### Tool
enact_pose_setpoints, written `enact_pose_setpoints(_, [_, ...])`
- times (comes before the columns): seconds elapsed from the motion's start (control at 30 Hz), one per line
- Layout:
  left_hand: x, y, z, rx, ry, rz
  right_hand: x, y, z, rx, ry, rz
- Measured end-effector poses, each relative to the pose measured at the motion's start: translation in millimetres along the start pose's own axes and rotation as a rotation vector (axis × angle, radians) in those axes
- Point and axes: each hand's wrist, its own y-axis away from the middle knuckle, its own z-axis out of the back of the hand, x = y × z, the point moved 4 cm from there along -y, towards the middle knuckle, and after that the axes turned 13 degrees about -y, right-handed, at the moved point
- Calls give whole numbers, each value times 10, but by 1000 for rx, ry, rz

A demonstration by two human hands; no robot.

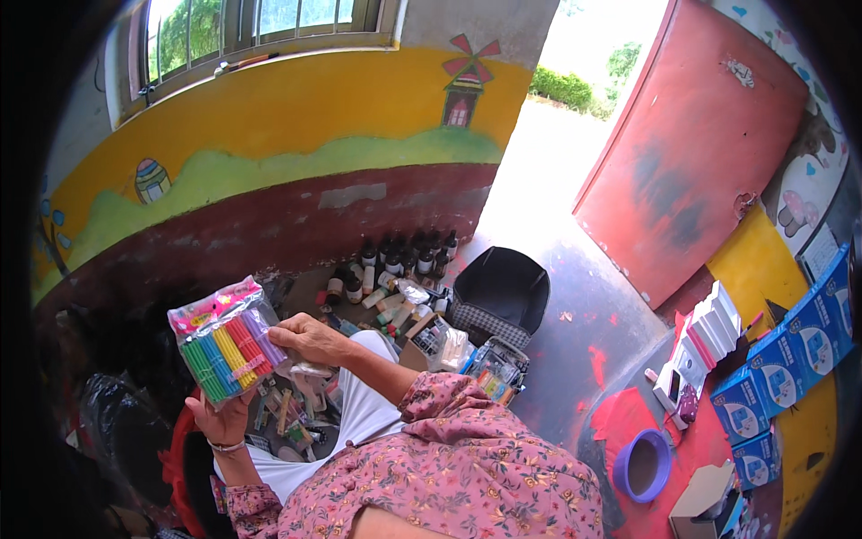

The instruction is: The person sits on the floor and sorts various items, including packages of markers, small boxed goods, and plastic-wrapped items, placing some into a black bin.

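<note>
Before me is a clear plastic pack of coloured sticks (232, 356), bundled in green, blue, yellow, red and purple, with a pink printed header. My right hand (313, 339) pinches its right edge between thumb and fingers. From below, my left hand (225, 416) supports the pack's lower edge, and part of its fingers is hidden behind the pack. A bracelet (227, 446) circles my left wrist. Small packets and sticks (289, 411) lie scattered beneath my hands. Some crumpled clear plastic (310, 370) shows just below my right hand.
Dark bottles (394, 261) crowd the wall base, beside a black basket (500, 290) and a cardboard box (421, 337). A red-rimmed container (176, 465) stands at left. To the right are a purple basin (641, 465), blue boxes (774, 391) and an open red door (693, 148).
</note>
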Motion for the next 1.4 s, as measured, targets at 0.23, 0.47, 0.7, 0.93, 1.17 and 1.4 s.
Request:
enact_pose_setpoints(0.23, [523,-86,-170,93,61,-137,69,-16,-158,-205,133,232])
enact_pose_setpoints(0.47, [686,-244,128,-168,316,-13,-58,-98,-187,-59,212,106])
enact_pose_setpoints(0.7, [523,-226,275,-291,52,-110,-230,-34,-146,62,-135,-130])
enact_pose_setpoints(0.93, [390,-244,58,-312,66,-133,-120,-46,-128,86,87,-27])
enact_pose_setpoints(1.17, [328,-271,312,-401,127,-95,-54,-36,644,-496,137,136])
enact_pose_setpoints(1.4, [715,-357,458,-147,362,88,425,84,-775,-182,900,842])
